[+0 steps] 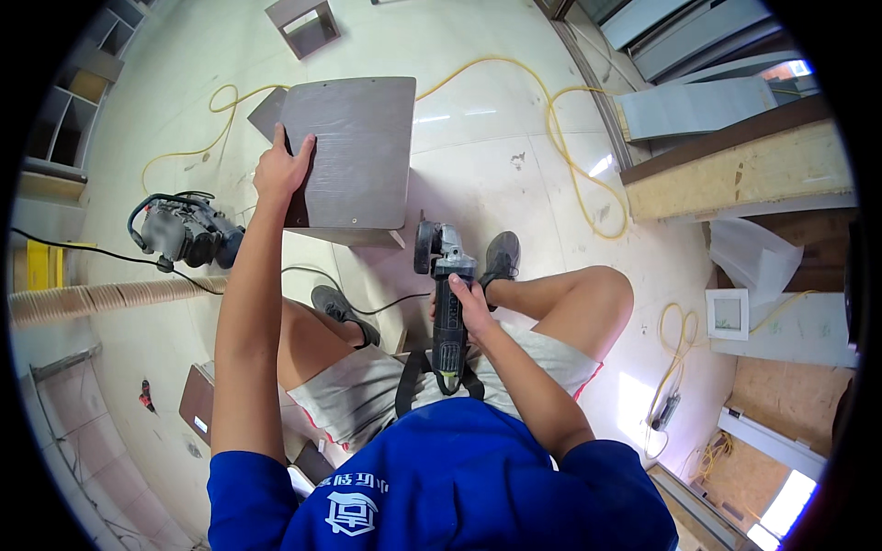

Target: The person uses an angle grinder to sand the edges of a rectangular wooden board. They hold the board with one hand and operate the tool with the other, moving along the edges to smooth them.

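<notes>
A dark grey-brown panel (363,151) lies on top of a low box-like stand in front of me. On its left part rests my left hand (282,170), with the forefinger and thumb stretched out and spread. The other fingers show less clearly. My right hand (470,306) is wrapped round the black body of an angle grinder (450,317), held upright over my lap. The grinder's disc and metal head (439,246) point away from me, just short of the panel's near right corner. Whether the disc is spinning I cannot tell.
To the left stand a motor-like machine (188,234) and a ribbed hose (119,298). Yellow cable (551,110) winds over the floor. A small open box (303,28) sits far off; boards (744,174) are stacked at right. A red tool (147,395) lies lower left.
</notes>
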`<state>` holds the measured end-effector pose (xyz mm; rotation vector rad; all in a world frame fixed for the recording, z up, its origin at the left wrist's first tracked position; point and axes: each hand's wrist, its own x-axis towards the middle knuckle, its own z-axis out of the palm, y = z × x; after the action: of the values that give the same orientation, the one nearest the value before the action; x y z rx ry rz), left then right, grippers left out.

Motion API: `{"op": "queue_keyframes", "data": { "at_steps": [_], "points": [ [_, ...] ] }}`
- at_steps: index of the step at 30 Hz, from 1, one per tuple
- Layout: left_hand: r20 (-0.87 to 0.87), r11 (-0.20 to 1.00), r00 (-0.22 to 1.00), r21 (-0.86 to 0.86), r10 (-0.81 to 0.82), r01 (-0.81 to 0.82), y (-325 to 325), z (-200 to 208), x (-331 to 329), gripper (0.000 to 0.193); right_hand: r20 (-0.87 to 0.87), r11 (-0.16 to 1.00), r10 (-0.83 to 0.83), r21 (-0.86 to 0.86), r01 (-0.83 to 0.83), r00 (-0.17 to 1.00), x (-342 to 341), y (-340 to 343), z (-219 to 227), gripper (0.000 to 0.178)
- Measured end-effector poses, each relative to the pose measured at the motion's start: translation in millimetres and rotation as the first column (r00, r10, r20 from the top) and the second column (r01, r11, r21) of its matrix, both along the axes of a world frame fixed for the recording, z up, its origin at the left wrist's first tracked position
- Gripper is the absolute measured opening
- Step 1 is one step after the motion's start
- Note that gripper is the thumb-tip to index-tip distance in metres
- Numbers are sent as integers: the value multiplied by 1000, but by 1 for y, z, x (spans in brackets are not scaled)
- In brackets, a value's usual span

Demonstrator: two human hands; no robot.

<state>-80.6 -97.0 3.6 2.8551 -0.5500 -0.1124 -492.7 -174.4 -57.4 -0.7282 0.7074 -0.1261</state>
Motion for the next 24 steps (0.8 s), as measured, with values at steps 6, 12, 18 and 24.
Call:
{"op": "queue_keyframes", "data": {
  "at_steps": [6, 12, 18, 24],
  "points": [
    [18, 1000, 1000, 3, 15, -15, 2, 0, -4, 92, -6, 999, 12, 29, -12, 1000, 1, 9, 4, 48],
    [4, 1000, 1000, 8, 22, -22, -3, 3, -11, 91, -1, 999, 34, -9, -34, 999, 6, 15, 7, 50],
    [11, 1000, 1000, -18, 4, -3, -1, 5, -10, 91, -19, 998, 62, -30, -63, 998, 16, 6, 10, 54],
    [23, 999, 1000, -34, 6, -5, 3, 5, -8, 90, -32, 998, 25, -61, -27, 999, 21, 3, 16, 56]
  ]
}}
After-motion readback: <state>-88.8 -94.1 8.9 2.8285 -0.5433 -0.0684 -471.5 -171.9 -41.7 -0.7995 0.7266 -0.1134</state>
